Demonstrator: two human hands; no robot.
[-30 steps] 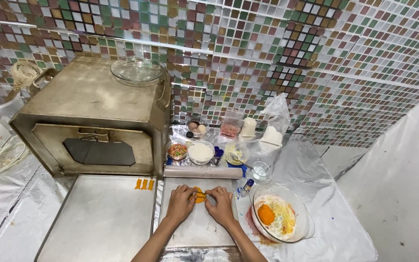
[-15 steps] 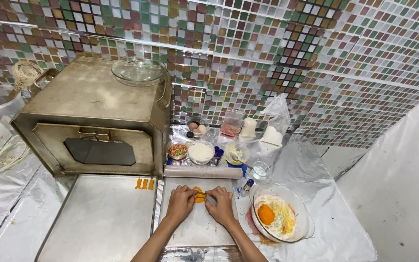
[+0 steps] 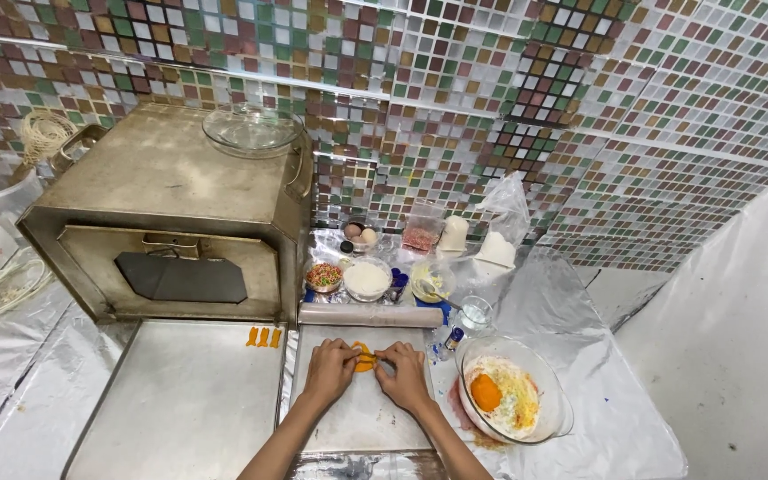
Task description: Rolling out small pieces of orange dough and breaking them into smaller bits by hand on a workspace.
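Here, just in front of the rolling pin [image 3: 371, 315], both the left hand [image 3: 330, 371] and right hand [image 3: 403, 377] pinch the orange dough piece [image 3: 363, 356], shaping it.

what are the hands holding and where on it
Both hands, left hand and right hand, pinch a small orange piece of dough by its two ends, over the metal board.

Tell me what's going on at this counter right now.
A person is shaping a small piece of orange dough with both hands, left hand and right hand, on a metal board. Three shaped orange pieces lie on the baking tray in front of a metal oven. A glass bowl with more orange dough sits to the right.
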